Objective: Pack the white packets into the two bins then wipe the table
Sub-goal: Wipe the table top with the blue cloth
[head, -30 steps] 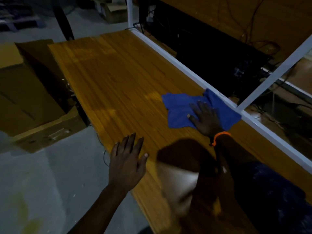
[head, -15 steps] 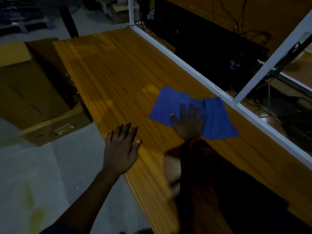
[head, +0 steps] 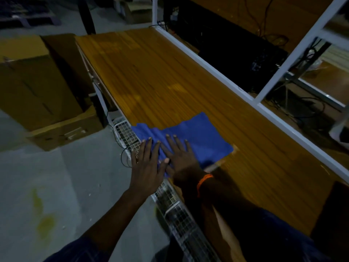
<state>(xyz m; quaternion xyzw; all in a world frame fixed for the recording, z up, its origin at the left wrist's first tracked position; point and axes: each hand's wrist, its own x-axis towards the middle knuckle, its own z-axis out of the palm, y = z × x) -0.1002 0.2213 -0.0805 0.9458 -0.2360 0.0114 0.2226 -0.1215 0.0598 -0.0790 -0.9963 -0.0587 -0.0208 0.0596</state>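
A second ago my right hand (head: 181, 156) had the blue cloth (head: 198, 137) pushed up against the white rail (head: 207, 69) on the far side of the table (head: 160, 72), and my left hand (head: 147, 167) lay apart from it on the near edge. Now the cloth has come right across the wood to that near edge, and my two hands lie side by side. My right hand presses it flat, fingers straight and spread, gripping nothing. My left hand is also flat, its fingers straight, its thumb and inner fingers resting on the cloth's left part. The cloth is a deep blue, spread out with a few soft folds and a ragged far edge, one corner reaching the table's lip above the wire mesh (head: 175, 214). I count one cloth, one table, two hands, one orange band (head: 204, 181) on my right wrist, and one cardboard box (head: 37, 82) on the floor.
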